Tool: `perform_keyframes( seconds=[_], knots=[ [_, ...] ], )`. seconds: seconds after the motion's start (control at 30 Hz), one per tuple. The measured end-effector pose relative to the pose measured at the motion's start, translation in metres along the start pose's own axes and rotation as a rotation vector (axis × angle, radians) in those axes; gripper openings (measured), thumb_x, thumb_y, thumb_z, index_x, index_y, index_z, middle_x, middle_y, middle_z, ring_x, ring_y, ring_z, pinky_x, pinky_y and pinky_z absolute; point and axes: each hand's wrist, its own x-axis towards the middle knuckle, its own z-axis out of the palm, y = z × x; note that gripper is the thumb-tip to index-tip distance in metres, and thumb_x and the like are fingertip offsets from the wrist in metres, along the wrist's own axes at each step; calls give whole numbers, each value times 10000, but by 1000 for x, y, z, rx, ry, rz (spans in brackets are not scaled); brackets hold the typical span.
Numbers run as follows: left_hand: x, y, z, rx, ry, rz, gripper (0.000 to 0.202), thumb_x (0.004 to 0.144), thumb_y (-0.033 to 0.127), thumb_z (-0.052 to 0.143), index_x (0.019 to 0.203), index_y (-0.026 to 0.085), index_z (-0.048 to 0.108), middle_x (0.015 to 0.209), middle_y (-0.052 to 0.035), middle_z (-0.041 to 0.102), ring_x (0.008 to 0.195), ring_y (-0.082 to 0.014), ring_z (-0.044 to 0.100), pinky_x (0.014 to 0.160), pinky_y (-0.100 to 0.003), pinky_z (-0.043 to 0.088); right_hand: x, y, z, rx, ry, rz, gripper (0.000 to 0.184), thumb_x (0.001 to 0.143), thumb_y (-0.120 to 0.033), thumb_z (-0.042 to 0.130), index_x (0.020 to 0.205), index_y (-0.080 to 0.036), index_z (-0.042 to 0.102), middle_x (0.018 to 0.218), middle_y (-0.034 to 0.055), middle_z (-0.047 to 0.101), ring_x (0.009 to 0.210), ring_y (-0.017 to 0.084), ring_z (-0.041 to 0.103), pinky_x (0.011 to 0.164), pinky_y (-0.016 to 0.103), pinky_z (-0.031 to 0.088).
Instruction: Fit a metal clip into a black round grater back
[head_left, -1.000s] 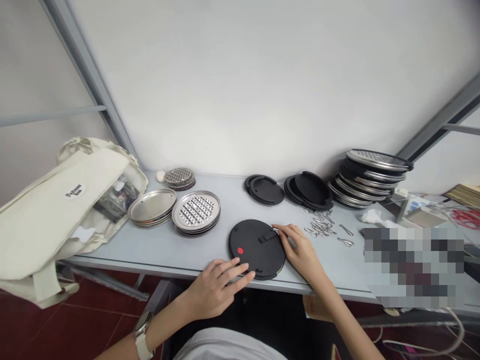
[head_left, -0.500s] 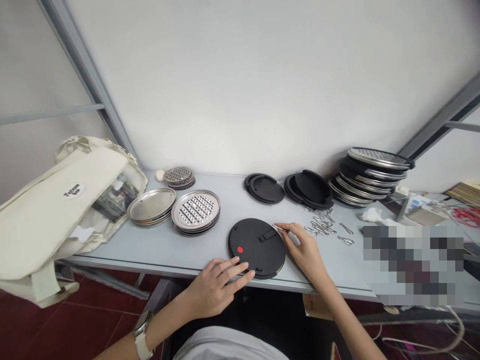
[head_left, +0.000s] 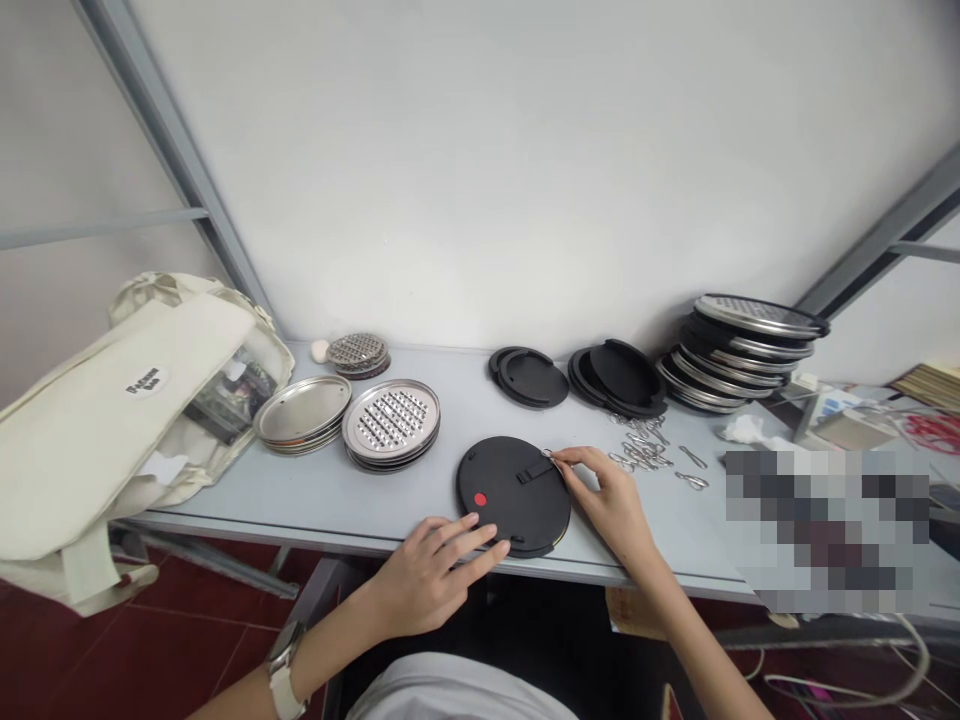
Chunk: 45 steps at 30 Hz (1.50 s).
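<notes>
A round black plate (head_left: 499, 480) with a red dot and a small raised strip lies flat at the table's front edge. My left hand (head_left: 442, 565) rests its spread fingertips on the plate's near left rim, fingers stretched out. At the plate's far right rim, by the end of the strip, my right hand (head_left: 604, 495) pinches a small metal wire clip (head_left: 548, 454) between thumb and fingers. Several similar loose wire clips (head_left: 641, 448) lie to the right, beyond the right hand.
Left of the plate stand stacks of metal grater discs (head_left: 391, 420) and plain metal discs (head_left: 304, 410). Black round plates (head_left: 534, 378) sit behind. A tall stack of assembled discs (head_left: 739, 350) rises at the right. A cream bag (head_left: 120, 400) covers the table's left end.
My right hand has turned the wire clip slightly, and its fingers have shifted a little at the plate's rim. The left hand and the plate have stayed put.
</notes>
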Motion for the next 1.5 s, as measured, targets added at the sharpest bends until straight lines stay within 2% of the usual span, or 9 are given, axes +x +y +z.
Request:
perform_keyframes(
  seconds=[0.1,0.23,0.43,0.73,1.0,1.2,1.5],
  knots=[
    [0,0,0,11,2,2,589,911,114,477,1479,234,379,1419,-31,497,1351,-216,378,1042,-341,356,0,-1,0,4,-33,-32,192,948,-320,502,986,-222,663,1037,77,690,997,229,637,901,382,484],
    [-1,0,1,56,-19,7,607,898,141,512,1481,244,378,1421,-41,491,1344,-222,393,1035,-335,377,0,0,0,-2,-33,-50,177,958,-305,484,950,-218,639,969,77,676,949,228,631,858,381,492],
    [-2,0,2,51,-16,3,616,896,129,499,1487,243,367,1422,-37,488,1345,-216,390,1043,-336,371,2,0,1,-11,-40,-50,196,960,-300,485,1071,-222,627,983,71,666,950,224,625,869,380,485],
    [-3,0,2,54,-18,3,603,894,123,487,1476,245,389,1419,-50,493,1345,-225,391,1035,-335,370,0,-1,1,-19,-57,-39,192,965,-313,467,1013,-223,630,1016,74,672,999,236,622,887,375,474],
    [-2,0,2,58,-23,3,607,890,138,507,1475,249,390,1418,-44,490,1338,-222,398,1034,-335,380,-1,-2,0,-59,-47,-1,185,955,-320,465,971,-213,615,914,58,660,879,217,619,805,349,478],
    [-1,0,1,57,-7,7,603,891,124,497,1473,242,393,1417,-38,493,1337,-221,399,1027,-336,379,0,-3,0,-84,-81,-22,264,961,-305,439,1132,-222,623,881,55,631,878,219,603,821,361,471],
    [-1,0,1,13,-3,1,587,912,109,467,1479,235,382,1420,-39,497,1350,-221,377,1045,-343,342,0,-3,2,-94,-94,-14,294,961,-302,427,1163,-214,622,841,54,601,839,216,585,803,365,472]
  ],
)
